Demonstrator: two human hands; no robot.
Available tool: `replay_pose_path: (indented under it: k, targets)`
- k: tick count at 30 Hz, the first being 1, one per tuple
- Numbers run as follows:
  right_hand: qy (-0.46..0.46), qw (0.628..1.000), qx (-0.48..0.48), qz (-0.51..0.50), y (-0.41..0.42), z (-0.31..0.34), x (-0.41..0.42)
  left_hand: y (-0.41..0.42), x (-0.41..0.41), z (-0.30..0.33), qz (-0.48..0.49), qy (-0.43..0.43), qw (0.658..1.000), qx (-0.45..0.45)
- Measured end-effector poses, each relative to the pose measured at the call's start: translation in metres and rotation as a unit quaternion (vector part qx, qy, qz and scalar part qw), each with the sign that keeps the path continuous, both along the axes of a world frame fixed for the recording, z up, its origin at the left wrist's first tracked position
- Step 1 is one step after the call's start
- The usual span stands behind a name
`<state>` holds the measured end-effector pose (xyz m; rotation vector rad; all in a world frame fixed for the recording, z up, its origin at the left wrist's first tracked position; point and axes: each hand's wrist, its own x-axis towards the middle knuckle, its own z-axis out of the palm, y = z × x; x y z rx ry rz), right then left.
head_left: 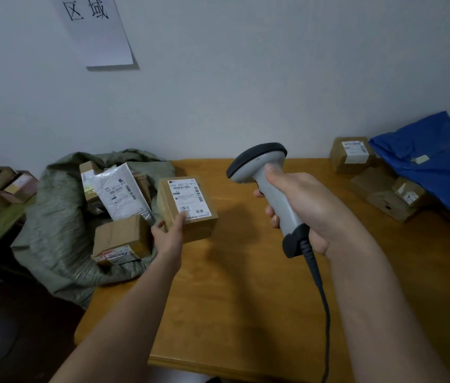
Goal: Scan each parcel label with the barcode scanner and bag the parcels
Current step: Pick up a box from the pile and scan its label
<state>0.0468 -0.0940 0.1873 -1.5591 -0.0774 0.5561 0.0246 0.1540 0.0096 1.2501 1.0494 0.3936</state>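
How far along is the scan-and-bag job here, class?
Done: several parcels already lie in the green sack. In hand: the left hand grips a labelled box, while the right hand holds the scanner. Left: more boxes sit by the blue bag.

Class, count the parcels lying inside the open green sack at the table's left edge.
3 clearly: a white mailer on top, a brown box in front, another box behind. The sack may hide more; one more edge shows by the mailer.
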Motion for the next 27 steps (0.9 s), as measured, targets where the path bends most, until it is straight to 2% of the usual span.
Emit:
replay_pose_path:
  k: [2,7,11,14,16,18,19,22,27]
  targets:
    - [0.006,1.0,-0.008,0.013,0.011,-0.007,-0.001,0.02,-0.004,0.008,0.061,0.021,0.998,0.023]
    - [0.007,0.998,-0.04,0.038,0.045,-0.018,0.002,0.067,-0.015,0.029,0.175,0.093,0.958,0.209]
    - [0.009,0.997,-0.053,0.047,0.078,-0.024,0.007,0.115,-0.013,0.027,0.238,0.083,0.938,0.238]
    - [0.012,0.997,-0.061,0.043,0.106,-0.029,0.009,0.153,-0.004,0.018,0.197,0.075,0.95,0.229]
    - [0.017,0.996,-0.071,0.04,0.126,-0.032,0.011,0.177,0.0,0.011,0.122,0.151,0.959,0.207]
    - [0.023,0.996,-0.078,0.037,0.146,-0.034,0.013,0.196,0.002,0.005,0.071,0.253,0.949,0.176]
    - [0.025,0.996,-0.079,0.035,0.156,-0.035,0.014,0.203,0.002,0.004,0.069,0.278,0.942,0.174]
    - [0.026,0.996,-0.079,0.038,0.182,-0.038,0.013,0.216,0.004,0.005,0.08,0.265,0.926,0.256]
    - [0.036,0.996,-0.079,0.029,0.207,-0.042,0.012,0.216,0.009,0.004,0.005,0.233,0.877,0.421]
